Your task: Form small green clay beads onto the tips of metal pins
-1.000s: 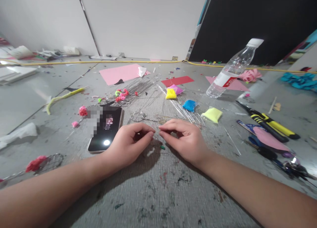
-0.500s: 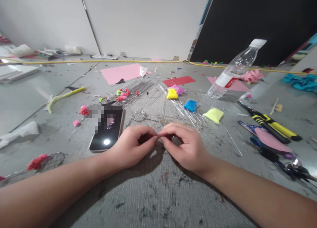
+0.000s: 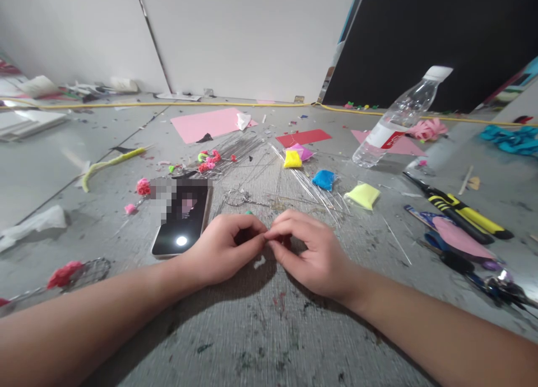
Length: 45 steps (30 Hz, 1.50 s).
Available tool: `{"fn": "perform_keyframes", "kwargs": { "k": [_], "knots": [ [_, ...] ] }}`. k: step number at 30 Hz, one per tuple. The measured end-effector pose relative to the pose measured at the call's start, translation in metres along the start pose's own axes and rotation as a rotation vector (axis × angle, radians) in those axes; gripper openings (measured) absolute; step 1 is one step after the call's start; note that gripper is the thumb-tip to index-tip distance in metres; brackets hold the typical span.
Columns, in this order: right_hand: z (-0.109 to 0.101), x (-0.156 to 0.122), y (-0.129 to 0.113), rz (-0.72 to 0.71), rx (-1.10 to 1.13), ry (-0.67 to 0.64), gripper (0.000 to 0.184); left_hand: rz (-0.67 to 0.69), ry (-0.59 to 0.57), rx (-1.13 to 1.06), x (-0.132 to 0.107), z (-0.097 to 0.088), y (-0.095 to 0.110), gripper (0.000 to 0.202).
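Note:
My left hand [image 3: 230,247] and my right hand [image 3: 309,250] meet above the grey tabletop, thumb and forefinger of each pinched together, fingertips touching. Whatever they pinch is hidden or too small to name. A small green bit [image 3: 249,213] peeks out just beyond the left fingers. Close to my left hand lies a dark phone [image 3: 185,222] with a bright white spot on its screen. Beyond both hands are a twisted wire piece [image 3: 237,197], loose thin wires [image 3: 313,185] and small packets in yellow [image 3: 293,159], blue [image 3: 324,180] and pale yellow-green [image 3: 363,196].
A clear water bottle [image 3: 395,121] stands back right. Yellow-black pliers [image 3: 466,210] and a pair of scissors [image 3: 500,289] lie at the right. Pink paper [image 3: 205,124], red paper [image 3: 303,138], a yellow-green fuzzy stick [image 3: 111,163] and red-pink flower pieces [image 3: 65,275] are scattered about.
My right fingertips have shifted slightly left and closed up against the left ones. A green bit shows beyond my left fingers; a dark green spot under the right hand no longer shows.

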State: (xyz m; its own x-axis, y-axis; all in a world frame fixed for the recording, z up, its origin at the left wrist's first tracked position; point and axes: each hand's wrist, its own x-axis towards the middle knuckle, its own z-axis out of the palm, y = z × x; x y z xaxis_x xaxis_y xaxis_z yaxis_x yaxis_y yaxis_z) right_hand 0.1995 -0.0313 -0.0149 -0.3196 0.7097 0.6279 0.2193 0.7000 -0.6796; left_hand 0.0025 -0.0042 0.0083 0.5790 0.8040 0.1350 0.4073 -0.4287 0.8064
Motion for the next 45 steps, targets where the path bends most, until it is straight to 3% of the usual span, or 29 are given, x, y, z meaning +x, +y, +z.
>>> {"fn": "perform_keyframes", "kwargs": {
  "k": [9,17,31,45],
  "knots": [
    [0.0007,-0.0010,0.0005,-0.037,-0.047,0.016,0.012,-0.023,-0.002,-0.039,0.0013,0.0004,-0.0013,0.021],
    [-0.0003,-0.0024,0.0000,0.126,-0.098,0.016,0.011,-0.069,-0.022,-0.042,0.0009,0.0005,0.0020,0.024],
    [-0.0002,-0.0020,0.0019,-0.072,-0.102,-0.066,0.009,-0.031,-0.039,-0.088,0.0012,-0.0011,-0.0019,0.020],
    [-0.0013,-0.0008,-0.0006,-0.128,-0.105,0.009,0.021,-0.077,-0.023,-0.206,0.0005,-0.0010,-0.0046,0.018]
  ]
}}
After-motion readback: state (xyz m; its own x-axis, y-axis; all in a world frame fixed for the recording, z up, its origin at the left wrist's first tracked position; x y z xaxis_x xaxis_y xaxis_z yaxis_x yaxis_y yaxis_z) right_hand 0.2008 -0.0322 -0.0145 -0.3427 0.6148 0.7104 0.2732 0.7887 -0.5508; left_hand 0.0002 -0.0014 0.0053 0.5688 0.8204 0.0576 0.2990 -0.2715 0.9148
